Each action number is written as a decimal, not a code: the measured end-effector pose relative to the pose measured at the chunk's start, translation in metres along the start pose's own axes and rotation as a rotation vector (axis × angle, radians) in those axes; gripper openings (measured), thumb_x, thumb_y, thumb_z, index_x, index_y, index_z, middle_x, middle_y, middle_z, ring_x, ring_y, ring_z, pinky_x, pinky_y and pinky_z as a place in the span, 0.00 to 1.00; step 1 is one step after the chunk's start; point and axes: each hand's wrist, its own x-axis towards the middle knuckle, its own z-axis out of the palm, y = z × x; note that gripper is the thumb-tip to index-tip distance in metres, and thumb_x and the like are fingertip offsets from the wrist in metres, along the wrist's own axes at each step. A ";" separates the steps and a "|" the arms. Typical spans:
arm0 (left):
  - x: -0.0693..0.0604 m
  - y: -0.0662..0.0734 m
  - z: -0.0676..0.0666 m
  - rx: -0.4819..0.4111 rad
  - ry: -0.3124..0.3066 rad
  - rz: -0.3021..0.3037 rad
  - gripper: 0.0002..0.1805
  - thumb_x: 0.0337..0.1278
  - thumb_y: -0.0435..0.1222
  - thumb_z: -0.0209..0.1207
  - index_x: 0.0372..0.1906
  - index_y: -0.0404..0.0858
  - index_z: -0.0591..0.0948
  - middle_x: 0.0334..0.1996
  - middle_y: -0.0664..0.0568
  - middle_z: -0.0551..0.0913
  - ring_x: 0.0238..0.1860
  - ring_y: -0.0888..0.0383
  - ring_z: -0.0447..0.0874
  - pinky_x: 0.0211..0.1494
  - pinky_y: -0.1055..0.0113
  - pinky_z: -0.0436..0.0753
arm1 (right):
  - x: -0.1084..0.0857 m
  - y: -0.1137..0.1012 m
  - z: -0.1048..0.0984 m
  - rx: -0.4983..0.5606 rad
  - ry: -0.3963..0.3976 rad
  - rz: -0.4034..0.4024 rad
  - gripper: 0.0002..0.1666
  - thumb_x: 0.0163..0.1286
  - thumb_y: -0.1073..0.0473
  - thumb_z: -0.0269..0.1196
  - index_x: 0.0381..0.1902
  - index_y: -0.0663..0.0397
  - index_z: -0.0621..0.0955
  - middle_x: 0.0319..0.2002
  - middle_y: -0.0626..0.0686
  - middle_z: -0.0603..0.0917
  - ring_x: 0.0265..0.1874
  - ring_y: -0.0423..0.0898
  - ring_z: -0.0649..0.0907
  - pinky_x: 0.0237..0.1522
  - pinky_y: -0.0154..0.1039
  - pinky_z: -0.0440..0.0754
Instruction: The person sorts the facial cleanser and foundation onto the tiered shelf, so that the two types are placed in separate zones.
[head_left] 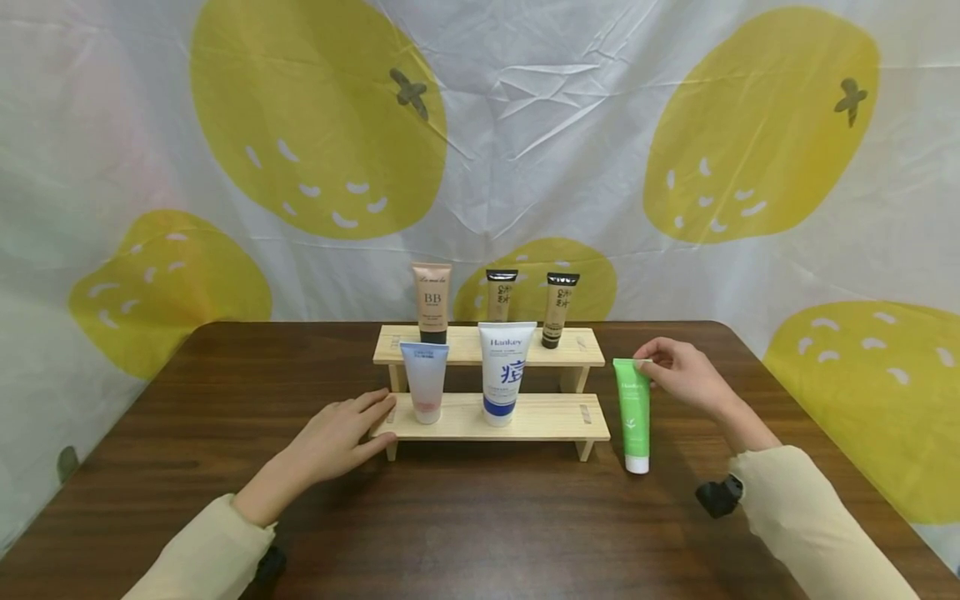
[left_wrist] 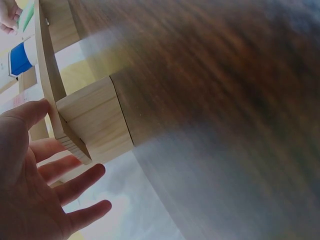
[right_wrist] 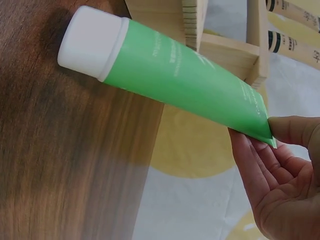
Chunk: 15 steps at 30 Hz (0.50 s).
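Between thumb and fingers my right hand [head_left: 686,372] pinches the flat top end of a green squeeze tube [head_left: 633,417]. The tube hangs nearly upright to the right of a two-tier wooden display rack [head_left: 547,417], its white cap [right_wrist: 92,42] downward. In the right wrist view the tube tilts across the picture. My left hand [head_left: 337,437] touches the left end of the rack's lower step, its fingers spread and fairly straight. A pink-and-blue tube [head_left: 425,383] and a white Hankey tube [head_left: 506,367] stand on that step.
On the upper step stand a beige BB tube [head_left: 432,300] and two black-and-gold tubes, one [head_left: 558,308] at the right, the other [head_left: 501,293] partly hidden behind the white tube. A dark wooden table [head_left: 480,517] bears the rack. Behind hangs a lemon-print cloth [head_left: 547,167].
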 end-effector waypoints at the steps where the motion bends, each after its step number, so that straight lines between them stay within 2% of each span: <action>1: 0.000 0.000 0.000 0.000 -0.001 -0.001 0.30 0.57 0.49 0.52 0.58 0.32 0.70 0.55 0.39 0.69 0.49 0.43 0.72 0.47 0.49 0.70 | 0.000 -0.001 0.000 -0.007 0.006 -0.003 0.12 0.65 0.61 0.54 0.40 0.66 0.74 0.32 0.58 0.78 0.27 0.48 0.79 0.25 0.40 0.76; 15: 0.000 0.000 0.000 0.019 0.005 0.025 0.29 0.57 0.48 0.52 0.58 0.32 0.70 0.54 0.39 0.69 0.48 0.44 0.72 0.46 0.49 0.70 | -0.004 -0.009 -0.003 -0.080 0.084 -0.054 0.11 0.66 0.58 0.54 0.39 0.61 0.75 0.33 0.57 0.77 0.27 0.49 0.74 0.25 0.40 0.71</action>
